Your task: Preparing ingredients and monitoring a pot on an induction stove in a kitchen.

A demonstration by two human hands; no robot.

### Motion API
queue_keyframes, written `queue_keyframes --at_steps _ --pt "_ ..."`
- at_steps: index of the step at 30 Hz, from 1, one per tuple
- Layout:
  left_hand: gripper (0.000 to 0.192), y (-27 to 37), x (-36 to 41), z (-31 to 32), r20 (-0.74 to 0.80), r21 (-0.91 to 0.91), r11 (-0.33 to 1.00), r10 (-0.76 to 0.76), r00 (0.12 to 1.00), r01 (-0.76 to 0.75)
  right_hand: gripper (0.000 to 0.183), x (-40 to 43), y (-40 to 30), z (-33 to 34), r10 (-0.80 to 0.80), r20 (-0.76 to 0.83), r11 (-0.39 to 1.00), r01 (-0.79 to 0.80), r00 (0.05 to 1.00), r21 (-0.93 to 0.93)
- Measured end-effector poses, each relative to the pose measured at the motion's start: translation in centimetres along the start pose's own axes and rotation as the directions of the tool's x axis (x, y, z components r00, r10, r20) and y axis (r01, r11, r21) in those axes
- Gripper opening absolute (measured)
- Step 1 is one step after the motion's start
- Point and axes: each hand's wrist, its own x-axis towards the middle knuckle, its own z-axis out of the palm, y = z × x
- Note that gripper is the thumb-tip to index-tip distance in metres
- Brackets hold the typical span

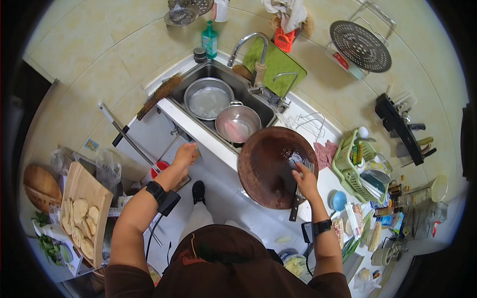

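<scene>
My right hand [308,181] is closed on a striped cloth [301,161] at the right side of a round brown cutting board [266,167]. A cleaver with a dark handle [294,209] lies at the board's edge just below this hand; part of its blade is hidden. My left hand [186,157] is raised in front of the counter edge, its fingers bent, and I see nothing in it. Left of the board, the steel sink [181,92] contains a metal basin [209,97] of cloudy water and a metal pot [237,124] holding something pink in water.
The faucet [265,46] arches over the sink, with a green cutting board [288,65] behind it. A pink cloth [325,153] and a green dish rack [348,175] are at the right. At the left, a wooden board [102,219] bears pale slices. A reed brush [160,95] crosses the sink's left corner.
</scene>
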Motion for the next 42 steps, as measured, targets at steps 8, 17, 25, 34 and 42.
queue_keyframes --at_steps 8,17,25,34,42 --pt "0.019 5.4 10.4 1.0 0.235 0.322 0.838 0.381 0.894 -0.441 0.051 17.1 -9.4 9.6 -0.353 0.183 0.891 0.389 0.918 -0.233" --pt "0.022 19.6 20.2 10.1 0.496 0.403 0.534 0.555 0.668 -0.743 0.022 30.4 -8.2 14.9 -0.213 0.201 0.829 0.286 0.956 -0.481" --pt "0.019 24.0 24.9 11.3 0.474 0.549 0.445 0.532 0.702 -0.708 0.022 36.0 -6.0 16.9 -0.194 0.336 0.814 0.342 0.922 -0.47" --pt "0.021 26.4 33.1 11.7 0.372 0.482 0.547 0.58 0.725 -0.685 0.031 37.6 -1.4 20.0 -0.228 0.359 0.691 0.41 0.905 -0.596" --pt "0.018 18.8 37.9 10.3 0.346 0.249 0.916 0.219 0.912 -0.315 0.028 39.2 -3.8 21.2 -0.017 0.226 0.958 0.08 0.974 -0.274"
